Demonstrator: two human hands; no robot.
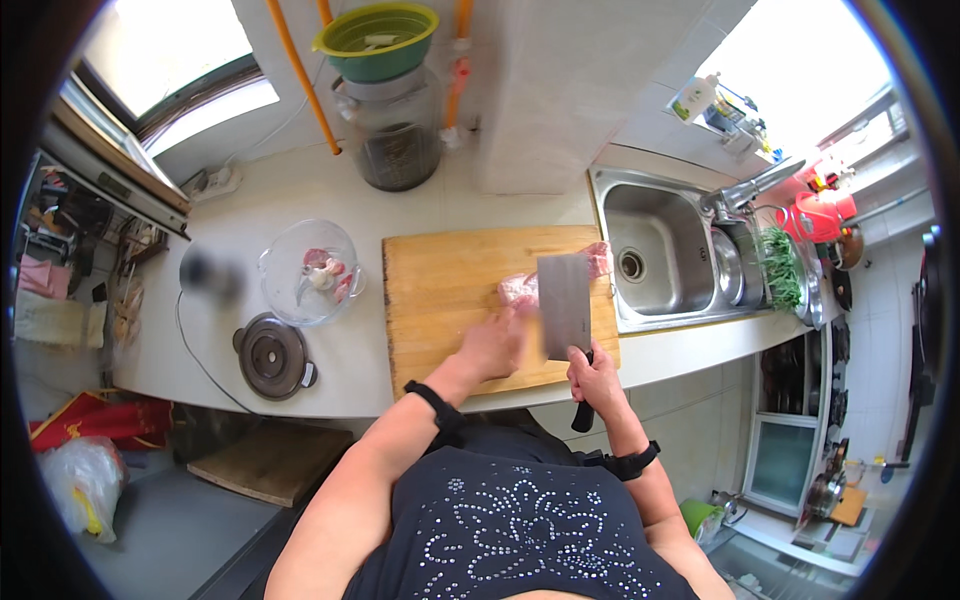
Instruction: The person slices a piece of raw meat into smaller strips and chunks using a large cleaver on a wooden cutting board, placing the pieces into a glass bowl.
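Note:
My right hand [595, 377] grips the black handle of a cleaver [564, 306]. Its broad steel blade hides the middle of the raw meat [516, 289], which lies on a wooden cutting board [442, 274]. Another part of the raw meat [598, 259] shows beyond the blade, at the board's right edge; whether the two parts are joined is hidden. My left hand [491, 346] is blurred, left of the blade, with its fingertips at the meat's near edge. Whether they press or hold it cannot be told.
A clear bowl [279, 279] holding several meat pieces [322, 268] stands left of the board, near a brown lid [271, 355]. The steel sink [660, 247] adjoins the board's right side. Behind stand a large jar [397, 142] and a green colander [382, 64].

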